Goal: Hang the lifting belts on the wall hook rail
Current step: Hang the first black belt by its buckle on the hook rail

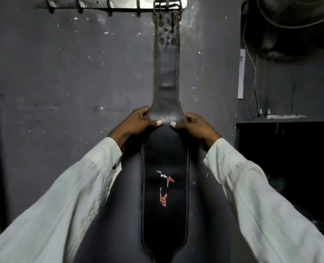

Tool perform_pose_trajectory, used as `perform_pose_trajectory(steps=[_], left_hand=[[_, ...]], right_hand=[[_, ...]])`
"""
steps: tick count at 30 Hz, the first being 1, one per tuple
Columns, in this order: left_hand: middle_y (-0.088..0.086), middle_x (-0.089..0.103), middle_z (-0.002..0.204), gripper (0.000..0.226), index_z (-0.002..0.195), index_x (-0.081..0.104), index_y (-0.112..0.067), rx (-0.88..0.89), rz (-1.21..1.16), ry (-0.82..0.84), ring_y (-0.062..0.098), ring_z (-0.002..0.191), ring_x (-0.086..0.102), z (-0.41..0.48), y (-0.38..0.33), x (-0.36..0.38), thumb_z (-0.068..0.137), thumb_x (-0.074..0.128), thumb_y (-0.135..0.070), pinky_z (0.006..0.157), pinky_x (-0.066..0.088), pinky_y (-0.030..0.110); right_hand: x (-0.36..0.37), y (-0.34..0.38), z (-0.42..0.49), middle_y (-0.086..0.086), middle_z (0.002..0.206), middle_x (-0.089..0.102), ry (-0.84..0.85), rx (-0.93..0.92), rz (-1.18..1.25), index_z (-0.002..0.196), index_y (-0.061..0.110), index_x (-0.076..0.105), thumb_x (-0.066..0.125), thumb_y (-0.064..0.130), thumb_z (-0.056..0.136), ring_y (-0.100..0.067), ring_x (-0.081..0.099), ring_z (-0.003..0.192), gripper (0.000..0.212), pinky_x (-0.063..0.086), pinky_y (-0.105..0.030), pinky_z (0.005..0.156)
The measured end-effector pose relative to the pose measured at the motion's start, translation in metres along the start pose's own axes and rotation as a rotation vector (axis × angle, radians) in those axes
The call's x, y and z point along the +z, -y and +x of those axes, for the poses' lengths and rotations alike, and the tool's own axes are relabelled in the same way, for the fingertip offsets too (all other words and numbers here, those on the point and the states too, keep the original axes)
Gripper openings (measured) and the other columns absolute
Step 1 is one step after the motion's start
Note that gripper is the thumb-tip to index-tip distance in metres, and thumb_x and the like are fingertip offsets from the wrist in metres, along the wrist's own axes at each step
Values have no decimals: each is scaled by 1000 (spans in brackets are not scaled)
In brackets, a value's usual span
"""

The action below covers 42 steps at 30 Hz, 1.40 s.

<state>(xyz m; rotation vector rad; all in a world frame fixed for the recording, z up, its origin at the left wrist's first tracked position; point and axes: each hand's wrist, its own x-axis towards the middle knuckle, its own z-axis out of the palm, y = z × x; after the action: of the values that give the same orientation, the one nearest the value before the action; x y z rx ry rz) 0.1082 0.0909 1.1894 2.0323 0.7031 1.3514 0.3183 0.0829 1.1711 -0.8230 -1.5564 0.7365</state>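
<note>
A black belt (165, 73) hangs by its buckle (167, 5) from the rail (119, 4) at the top of the grey wall (62, 73), flat against it. The left hand (136, 122) and right hand (195, 126) grip it where the strap widens, thumbs across the front and fingers curled round each edge. Lower down is a red and white logo (164, 186), turned sideways; its red lettering cannot be read.

Dim, soft, wide-angle edge distortion.
</note>
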Motion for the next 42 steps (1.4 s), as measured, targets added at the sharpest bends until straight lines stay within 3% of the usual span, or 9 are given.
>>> perform_pose_trajectory(steps=[3,10,14,18,22,26,29,33,42], left_hand=[[6,70,112,46,125,55,-10,-40,-10,16,10,95,70,-14,13,6,84,68,7,84,58,24],[-9,71,110,52,115,57,-35,2,141,-214,13,104,68,-17,31,19,68,78,-28,98,54,45],[-11,64,121,71,128,46,-32,-26,67,-209,11,113,64,-32,48,28,68,82,-32,103,51,39],[-14,64,111,56,125,49,-30,-41,142,-352,10,103,62,-38,50,45,78,79,-30,90,48,25],[-10,69,117,54,118,51,-40,-124,11,-272,12,108,67,-54,73,49,71,78,-40,99,54,42],[-10,70,116,50,124,57,-32,-99,77,-311,12,106,67,-63,75,54,79,77,-29,95,53,30],[-6,72,117,56,124,60,-30,-150,8,-227,15,107,69,-64,80,49,71,80,-37,98,55,41],[7,71,119,41,127,60,-13,-231,-67,-99,23,108,69,-97,113,56,87,70,-9,99,53,50],[-1,70,114,40,118,58,-16,-177,-46,-233,11,101,69,-134,125,80,83,76,-13,83,56,20]], right_hand=[[-3,-18,-10,-15,116,72,46,13,48,124,4,61,77,3,78,-28,70,106,49,57,-39,91],[5,-22,-24,-11,108,73,-133,-75,18,118,7,59,77,3,80,-20,72,95,42,59,-30,80],[1,-38,-41,-8,119,70,-86,-5,39,129,14,52,77,11,83,-23,70,108,52,58,-36,90],[6,-49,-46,0,109,74,-253,-59,-52,107,31,61,81,32,73,-20,71,103,40,55,-47,97],[7,-60,-60,-6,117,72,-168,10,28,126,17,57,77,16,83,-22,71,106,47,58,-39,92],[12,-73,-73,-10,118,71,-231,9,10,127,11,58,73,8,86,-25,70,107,43,58,-38,92],[13,-73,-75,-12,118,71,-213,33,57,127,7,58,72,6,86,-24,71,102,43,59,-35,86],[10,-98,-101,-7,114,74,-75,172,101,128,13,58,72,6,87,-20,73,98,44,59,-26,73],[13,-137,-122,-5,117,73,-173,157,-16,125,16,62,77,15,83,-22,71,107,44,57,-38,93]])
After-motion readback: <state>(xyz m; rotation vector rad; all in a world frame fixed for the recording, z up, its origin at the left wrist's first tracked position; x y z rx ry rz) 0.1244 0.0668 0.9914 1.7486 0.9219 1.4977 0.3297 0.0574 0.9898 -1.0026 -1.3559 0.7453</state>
